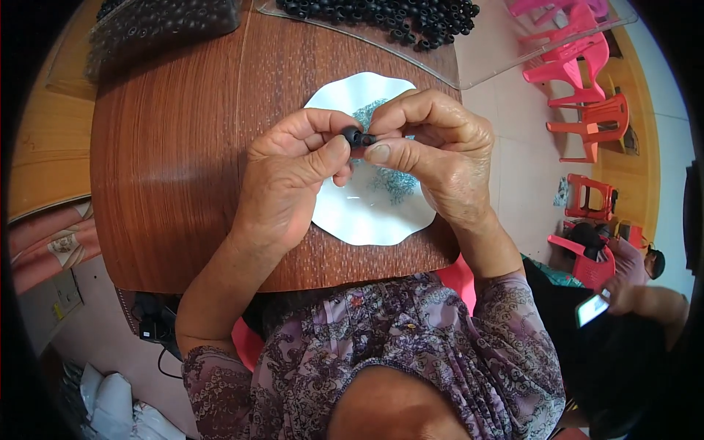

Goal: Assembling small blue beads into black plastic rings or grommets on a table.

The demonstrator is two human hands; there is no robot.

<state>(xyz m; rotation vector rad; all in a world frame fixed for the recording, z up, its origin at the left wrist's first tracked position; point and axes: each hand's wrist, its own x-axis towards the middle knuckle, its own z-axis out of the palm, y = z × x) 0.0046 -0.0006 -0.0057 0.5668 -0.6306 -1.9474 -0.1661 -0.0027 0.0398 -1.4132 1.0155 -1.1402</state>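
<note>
over the scalloped white plate [352,220], your left hand [282,172], fingers clamped, holds a small rounded black part [353,136]; your right hand [455,154] pinches its narrower end between thumb and forefinger.

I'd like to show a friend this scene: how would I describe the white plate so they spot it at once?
Start with the brown table, then look beneath the left hand and right hand. There lies the white plate, holding small grey-green bits; its wavy rim and pale colour set it apart from the black pieces beyond it.
</note>
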